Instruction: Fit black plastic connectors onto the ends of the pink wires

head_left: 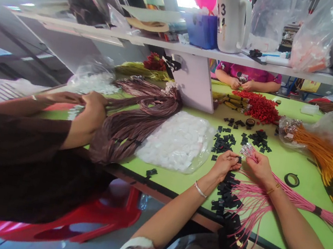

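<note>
My left hand point(226, 165) is closed in a pinch on a small black connector housing point(239, 159). Beside it, my right hand point(258, 168) grips a bundle of pink wires point(296, 194), whose metal-tipped ends point(248, 151) fan out above the fingers. The bundle runs right across the green tabletop and is bound with black tape. Below my hands, pink wires fitted with black housings point(226, 195) hang over the table's front edge. Loose black housings point(223, 143) lie just beyond my left hand.
A bag of white connectors point(177, 143) and brown wires point(134, 123) lie to the left, where a co-worker's hands point(89, 106) work. Orange wires point(325, 152) and a tape roll point(292, 179) lie right. Another person sits opposite, behind red connectors point(261, 108). A shelf point(167, 47) spans overhead.
</note>
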{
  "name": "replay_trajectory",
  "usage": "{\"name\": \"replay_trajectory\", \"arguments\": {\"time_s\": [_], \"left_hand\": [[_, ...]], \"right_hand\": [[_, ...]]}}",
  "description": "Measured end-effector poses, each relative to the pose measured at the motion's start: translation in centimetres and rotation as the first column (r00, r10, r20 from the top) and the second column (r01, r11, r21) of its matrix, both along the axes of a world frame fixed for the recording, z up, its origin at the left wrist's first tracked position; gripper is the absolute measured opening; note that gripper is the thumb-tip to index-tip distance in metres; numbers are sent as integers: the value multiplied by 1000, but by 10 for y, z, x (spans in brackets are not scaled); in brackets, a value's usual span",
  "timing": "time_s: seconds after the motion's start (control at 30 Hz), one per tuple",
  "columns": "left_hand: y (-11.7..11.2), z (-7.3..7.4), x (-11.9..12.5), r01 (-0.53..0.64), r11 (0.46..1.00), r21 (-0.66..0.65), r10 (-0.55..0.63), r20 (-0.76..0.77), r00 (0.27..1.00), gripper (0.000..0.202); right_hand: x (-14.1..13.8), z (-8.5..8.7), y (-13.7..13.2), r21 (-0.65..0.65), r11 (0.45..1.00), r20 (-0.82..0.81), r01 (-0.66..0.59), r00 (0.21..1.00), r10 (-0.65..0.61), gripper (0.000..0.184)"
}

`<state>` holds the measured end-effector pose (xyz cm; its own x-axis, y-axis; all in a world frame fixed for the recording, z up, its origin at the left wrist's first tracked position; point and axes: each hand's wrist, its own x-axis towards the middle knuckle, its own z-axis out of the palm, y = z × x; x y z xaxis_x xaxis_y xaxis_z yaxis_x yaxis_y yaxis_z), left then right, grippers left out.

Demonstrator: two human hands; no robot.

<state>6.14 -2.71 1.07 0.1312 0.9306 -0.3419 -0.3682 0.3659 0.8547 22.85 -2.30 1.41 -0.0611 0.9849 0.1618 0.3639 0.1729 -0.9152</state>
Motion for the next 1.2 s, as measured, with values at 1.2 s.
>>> {"name": "replay_trajectory", "arguments": {"time_s": [1.2], "left_hand": [[-6, -17, 3, 37, 969, 245, 14, -203, 979, 17]], "right_hand": [[-3, 2, -2, 71, 985, 176, -159, 974, 144, 26]]}}
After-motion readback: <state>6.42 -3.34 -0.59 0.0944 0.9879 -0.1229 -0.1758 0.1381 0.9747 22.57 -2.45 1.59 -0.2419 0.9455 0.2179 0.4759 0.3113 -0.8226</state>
